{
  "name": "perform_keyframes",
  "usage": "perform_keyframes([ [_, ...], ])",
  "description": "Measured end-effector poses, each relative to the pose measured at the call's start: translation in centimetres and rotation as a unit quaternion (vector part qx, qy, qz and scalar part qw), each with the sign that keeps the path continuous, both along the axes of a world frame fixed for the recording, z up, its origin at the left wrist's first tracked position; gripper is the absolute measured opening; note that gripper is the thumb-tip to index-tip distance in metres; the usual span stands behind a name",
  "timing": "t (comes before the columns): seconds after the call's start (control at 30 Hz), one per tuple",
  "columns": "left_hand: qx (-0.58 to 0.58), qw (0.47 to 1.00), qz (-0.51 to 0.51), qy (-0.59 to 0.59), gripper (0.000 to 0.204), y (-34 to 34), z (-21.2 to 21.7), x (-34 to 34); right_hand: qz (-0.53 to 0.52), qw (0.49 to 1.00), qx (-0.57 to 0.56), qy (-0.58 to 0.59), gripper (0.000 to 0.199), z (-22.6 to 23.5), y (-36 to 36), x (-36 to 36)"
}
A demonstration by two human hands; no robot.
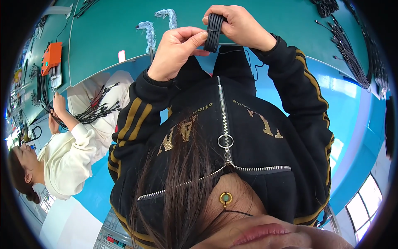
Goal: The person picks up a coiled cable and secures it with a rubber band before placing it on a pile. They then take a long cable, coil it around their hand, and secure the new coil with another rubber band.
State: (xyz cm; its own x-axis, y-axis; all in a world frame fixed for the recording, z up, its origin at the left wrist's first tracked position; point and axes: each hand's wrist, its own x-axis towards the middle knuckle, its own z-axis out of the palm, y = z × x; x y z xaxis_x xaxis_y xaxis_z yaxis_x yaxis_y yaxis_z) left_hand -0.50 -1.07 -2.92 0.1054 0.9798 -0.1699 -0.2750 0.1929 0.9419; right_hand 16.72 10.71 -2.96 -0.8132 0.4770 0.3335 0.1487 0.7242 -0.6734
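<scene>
A coiled black cable (212, 33) is held up between my two hands, over the near edge of the green table (107, 33). My left hand (177, 50) pinches the coil's left side between thumb and fingers. From the upper right, my right hand (238, 25) grips the top of the coil, its fingers partly hidden behind it. The loops lie side by side in a tight bundle. A thin dark strand hangs from below the coil toward the right, near my lap.
Two upright posts wrapped in pale blue material (148, 35) stand left of my hands. Many black cables (348, 52) lie at the right. A co-worker in a cream top (68, 159) sits at the left, handling cables beside an orange device (51, 58).
</scene>
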Motion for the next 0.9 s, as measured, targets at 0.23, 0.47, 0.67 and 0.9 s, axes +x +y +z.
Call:
perform_keyframes([
  [0.23, 0.051, 0.994, 0.082, 0.042, 0.026, 0.2, -0.3, 1.3, -0.097, 0.99, -0.083, 0.067, 0.01, 1.9, -0.9, -0.9],
  [0.47, 0.153, 0.944, 0.093, 0.277, 0.027, -1.2, -0.4, 3.0, -0.134, 0.984, -0.103, 0.063, 0.01, 1.5, -1.0, -0.6],
  [0.67, 0.166, 0.958, 0.152, 0.176, 0.031, -0.4, -0.5, 3.6, -0.028, 0.863, -0.485, 0.135, 0.027, -0.1, -0.7, 1.6],
  [0.9, 0.237, 0.91, 0.164, 0.298, 0.03, 0.6, 0.3, 4.6, -0.074, 0.854, -0.469, 0.211, 0.039, 0.5, -2.9, 0.7],
])
